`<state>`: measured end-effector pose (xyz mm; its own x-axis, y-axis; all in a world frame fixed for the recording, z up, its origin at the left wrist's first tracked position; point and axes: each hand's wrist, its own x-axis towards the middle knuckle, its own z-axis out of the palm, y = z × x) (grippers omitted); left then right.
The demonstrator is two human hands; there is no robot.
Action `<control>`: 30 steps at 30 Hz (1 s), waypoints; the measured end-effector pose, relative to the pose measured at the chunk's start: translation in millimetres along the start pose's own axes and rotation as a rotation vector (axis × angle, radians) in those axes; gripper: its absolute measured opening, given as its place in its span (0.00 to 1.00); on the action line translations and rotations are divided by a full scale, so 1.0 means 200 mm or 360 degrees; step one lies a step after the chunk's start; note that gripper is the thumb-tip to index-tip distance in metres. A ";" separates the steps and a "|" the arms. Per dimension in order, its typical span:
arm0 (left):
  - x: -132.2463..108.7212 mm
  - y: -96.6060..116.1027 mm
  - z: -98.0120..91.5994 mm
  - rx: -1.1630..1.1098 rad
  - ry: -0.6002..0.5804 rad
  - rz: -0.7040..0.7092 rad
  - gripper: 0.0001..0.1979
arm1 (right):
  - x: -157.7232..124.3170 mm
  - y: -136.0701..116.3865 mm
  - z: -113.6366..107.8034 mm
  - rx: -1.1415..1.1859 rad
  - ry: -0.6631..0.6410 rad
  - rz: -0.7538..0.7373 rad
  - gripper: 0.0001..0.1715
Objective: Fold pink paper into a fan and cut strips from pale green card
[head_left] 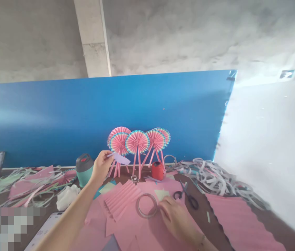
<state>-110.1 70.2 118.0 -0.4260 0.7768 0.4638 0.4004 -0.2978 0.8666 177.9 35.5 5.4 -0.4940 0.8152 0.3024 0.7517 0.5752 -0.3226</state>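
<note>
My left hand [100,167] is raised above the table and pinches a small pale lilac paper slip [121,158] that points to the right. Behind it, several pink pleated paper fans with teal rims [137,142] stand on pink sticks against a blue board [84,115]. My right hand [175,217] rests low on pink paper, fingers curled, its fingertips touching a clear tape roll [146,205]. Left of the roll lies a pleated pink sheet [122,199]. Black-handled scissors [187,197] lie just right of my right hand.
A teal flask with a grey lid [84,169] and a red tape dispenser [157,170] stand near the fans. Grey-white paper strips [215,177] pile at the right. Pink and green scraps [19,188] and white crumpled paper [67,197] lie left. A white wall [272,146] closes the right side.
</note>
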 end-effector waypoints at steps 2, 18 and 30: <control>-0.06 0.10 0.04 -0.0211 -0.0152 -0.0047 0.18 | 0.00 0.01 -0.01 0.0110 0.0198 -0.0021 0.15; -0.49 -0.05 0.48 -0.1157 -0.0559 -0.0755 0.23 | 0.06 0.07 0.04 0.1428 0.0113 0.0359 0.22; -0.69 -0.06 0.55 -0.0921 -0.0924 -0.0962 0.17 | 0.07 0.09 0.12 0.1266 -0.0095 0.0394 0.11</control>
<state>32.9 28.1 23.3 0.0942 0.9896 -0.1089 -0.2706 0.1307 0.9538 173.5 59.5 -17.7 -0.3945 0.9136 0.0986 0.3198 0.2371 -0.9173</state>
